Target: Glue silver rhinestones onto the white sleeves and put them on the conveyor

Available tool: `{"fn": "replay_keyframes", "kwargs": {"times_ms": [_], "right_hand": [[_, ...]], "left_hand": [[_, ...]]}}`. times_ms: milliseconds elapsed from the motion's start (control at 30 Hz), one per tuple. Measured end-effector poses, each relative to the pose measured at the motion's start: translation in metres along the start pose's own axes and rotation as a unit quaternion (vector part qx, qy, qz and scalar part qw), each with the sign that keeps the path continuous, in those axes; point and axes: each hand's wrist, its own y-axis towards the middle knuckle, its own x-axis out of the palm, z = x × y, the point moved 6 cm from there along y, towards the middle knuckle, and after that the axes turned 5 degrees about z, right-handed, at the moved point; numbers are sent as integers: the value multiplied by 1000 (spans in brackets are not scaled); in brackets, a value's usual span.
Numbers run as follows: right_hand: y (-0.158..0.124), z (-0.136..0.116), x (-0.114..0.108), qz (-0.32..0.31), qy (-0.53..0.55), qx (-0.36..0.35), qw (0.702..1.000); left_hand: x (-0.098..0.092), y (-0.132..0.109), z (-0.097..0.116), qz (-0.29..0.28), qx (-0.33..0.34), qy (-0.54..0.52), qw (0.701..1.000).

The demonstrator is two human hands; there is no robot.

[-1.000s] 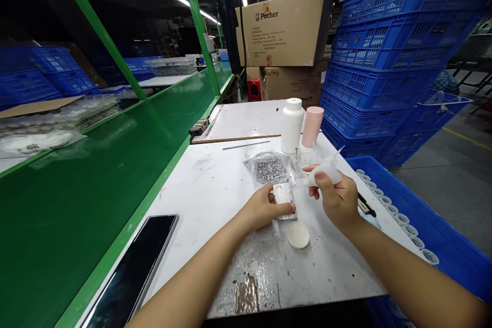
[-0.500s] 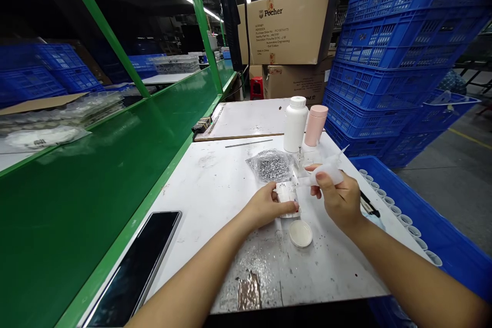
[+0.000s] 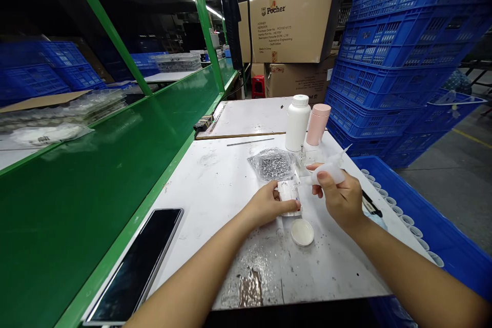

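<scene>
The right hand [image 3: 340, 202] pinches a translucent white plastic squeeze bottle [image 3: 328, 173] between thumb and fingers, its thin nozzle tilted up and to the right. The left hand [image 3: 265, 206] grips a small white printed packet [image 3: 289, 198], which lies just beside a clear plastic bag of small silver pieces [image 3: 273, 165]. A shallow round white dish [image 3: 302, 232] sits just nearer the person, below the packet and between the two hands.
</scene>
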Motion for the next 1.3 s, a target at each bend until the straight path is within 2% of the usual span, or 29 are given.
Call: {"fn": "replay_keyframes", "kwargs": {"times_ms": [533, 700, 800, 900, 1067, 1167, 1300], "right_hand": [[-2, -1, -3, 11, -8, -5, 1000], [2, 1, -8, 65, 96, 58, 992], [7, 5, -12, 114, 184, 113, 970], [12, 9, -15, 139, 230, 160, 950], [16, 13, -18, 148, 253, 187, 938], [16, 12, -18, 148, 245, 174, 942], [12, 8, -15, 131, 217, 151, 955]], "left_hand": [[-1, 0, -2, -5, 2, 23, 1000], [0, -2, -2, 6, -19, 2, 1000], [-2, -5, 1, 29, -42, -32, 998], [-8, -8, 6, 47, -36, -48, 997], [-4, -9, 4, -4, -67, -156, 985], [1, -8, -1, -25, -87, -233, 968], [4, -7, -3, -42, -90, -256, 962]]}}
